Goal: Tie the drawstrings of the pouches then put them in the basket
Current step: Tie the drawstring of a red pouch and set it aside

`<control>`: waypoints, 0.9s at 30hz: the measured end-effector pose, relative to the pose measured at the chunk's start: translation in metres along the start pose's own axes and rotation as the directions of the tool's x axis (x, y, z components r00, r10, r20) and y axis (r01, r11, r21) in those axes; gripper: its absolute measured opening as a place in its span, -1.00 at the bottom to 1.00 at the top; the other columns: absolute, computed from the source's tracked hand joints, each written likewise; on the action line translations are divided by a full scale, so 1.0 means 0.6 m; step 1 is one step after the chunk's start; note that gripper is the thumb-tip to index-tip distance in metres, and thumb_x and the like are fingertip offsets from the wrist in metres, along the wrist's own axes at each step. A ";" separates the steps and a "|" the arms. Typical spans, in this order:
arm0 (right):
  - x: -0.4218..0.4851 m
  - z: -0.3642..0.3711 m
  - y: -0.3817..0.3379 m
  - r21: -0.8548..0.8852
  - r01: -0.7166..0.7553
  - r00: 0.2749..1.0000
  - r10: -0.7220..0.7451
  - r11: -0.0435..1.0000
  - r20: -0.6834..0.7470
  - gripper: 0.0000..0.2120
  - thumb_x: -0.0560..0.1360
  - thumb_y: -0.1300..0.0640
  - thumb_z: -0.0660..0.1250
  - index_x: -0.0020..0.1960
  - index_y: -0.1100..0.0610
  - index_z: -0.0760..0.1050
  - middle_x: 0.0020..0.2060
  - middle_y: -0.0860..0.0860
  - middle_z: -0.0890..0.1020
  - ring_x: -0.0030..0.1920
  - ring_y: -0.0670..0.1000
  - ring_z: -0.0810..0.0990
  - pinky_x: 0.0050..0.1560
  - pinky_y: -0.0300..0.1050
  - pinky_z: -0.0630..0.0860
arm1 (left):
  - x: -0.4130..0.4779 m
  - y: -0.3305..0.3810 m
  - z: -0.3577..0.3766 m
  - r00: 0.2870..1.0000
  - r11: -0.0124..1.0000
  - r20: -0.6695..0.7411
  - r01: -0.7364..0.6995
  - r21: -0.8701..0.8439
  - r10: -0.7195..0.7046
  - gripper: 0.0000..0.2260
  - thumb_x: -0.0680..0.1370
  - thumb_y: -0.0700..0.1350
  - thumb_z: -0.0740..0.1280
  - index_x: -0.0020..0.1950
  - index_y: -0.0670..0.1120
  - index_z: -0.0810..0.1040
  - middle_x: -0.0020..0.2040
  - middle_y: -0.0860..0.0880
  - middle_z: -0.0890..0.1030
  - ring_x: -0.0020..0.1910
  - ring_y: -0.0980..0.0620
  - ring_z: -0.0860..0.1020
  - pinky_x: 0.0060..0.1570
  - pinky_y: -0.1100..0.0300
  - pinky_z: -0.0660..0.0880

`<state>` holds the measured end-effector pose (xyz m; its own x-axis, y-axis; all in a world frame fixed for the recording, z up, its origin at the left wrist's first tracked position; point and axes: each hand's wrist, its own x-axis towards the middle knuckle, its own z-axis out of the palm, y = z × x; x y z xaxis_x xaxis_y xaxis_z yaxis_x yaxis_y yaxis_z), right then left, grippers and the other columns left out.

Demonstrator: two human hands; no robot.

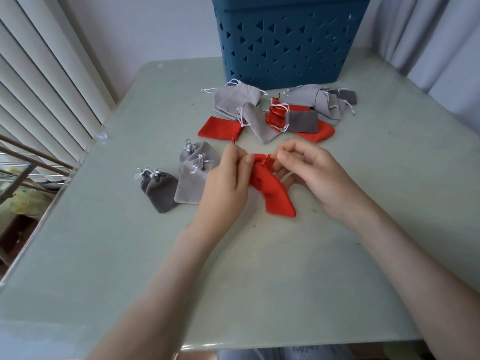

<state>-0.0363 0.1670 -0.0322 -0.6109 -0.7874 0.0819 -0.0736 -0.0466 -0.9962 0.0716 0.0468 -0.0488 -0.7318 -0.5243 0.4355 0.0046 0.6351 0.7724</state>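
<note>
A red pouch lies on the table between my hands, its gathered mouth pointing away from me. My left hand pinches a red drawstring at the left of that mouth. My right hand pinches the drawstring on the right side. A tall blue basket with triangle holes stands at the back of the table. In front of it lies a loose heap of grey and red pouches. Tied pouches sit to my left: two dark grey and two light grey.
The pale green table has its left edge near white blinds and a metal rack. Curtains hang at the back right.
</note>
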 end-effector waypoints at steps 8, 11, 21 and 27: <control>-0.004 0.016 0.001 -0.138 -0.070 0.987 0.089 0.988 0.135 -0.70 0.46 0.34 0.36 0.09 0.05 0.44 -0.21 0.00 0.54 -0.19 -0.10 0.57 -0.10 -0.31 0.47 | 0.003 -0.003 -0.002 1.000 0.999 -0.009 0.005 0.043 -0.005 -0.87 0.61 -0.16 0.24 -0.13 -0.11 0.36 -0.31 0.18 0.43 -0.30 0.35 0.41 -0.25 0.43 0.31; 0.001 0.017 -0.006 -0.164 -0.057 0.996 0.067 0.985 0.061 -0.69 0.47 0.38 0.33 0.06 0.02 0.45 -0.21 0.01 0.54 -0.19 -0.07 0.56 -0.10 -0.25 0.46 | 0.005 -0.003 -0.002 0.998 0.999 -0.031 0.050 0.009 -0.050 -0.91 0.59 -0.09 0.25 -0.03 -0.08 0.38 -0.20 0.12 0.51 -0.22 0.23 0.46 -0.20 0.43 0.33; 0.022 -0.007 0.000 -0.021 -0.229 0.960 0.223 0.973 -0.169 -0.62 0.48 0.50 0.16 0.13 0.09 0.40 -0.25 0.11 0.51 -0.21 0.07 0.49 -0.10 -0.06 0.37 | 0.002 -0.031 0.002 0.992 0.910 0.113 -0.002 0.415 -0.049 -0.77 0.66 -0.11 0.05 0.11 -0.18 0.44 -0.12 -0.20 0.60 -0.09 -0.22 0.54 -0.15 0.02 0.37; 0.041 0.001 0.008 -0.008 -0.243 0.950 0.237 0.970 -0.201 -0.63 0.49 0.50 0.15 0.16 0.14 0.40 -0.26 0.08 0.54 -0.27 0.04 0.50 -0.21 -0.10 0.39 | -0.002 -0.016 -0.002 1.000 0.955 -0.023 -0.011 0.297 0.019 -0.85 0.60 -0.17 0.20 0.08 -0.17 0.52 -0.07 -0.15 0.61 -0.05 -0.17 0.54 -0.09 0.12 0.36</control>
<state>-0.0513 0.1468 -0.0353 -0.7567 -0.6358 -0.1522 0.0710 0.1515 -0.9859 0.0733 0.0405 -0.0564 -0.7155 -0.5253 0.4606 -0.1899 0.7807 0.5953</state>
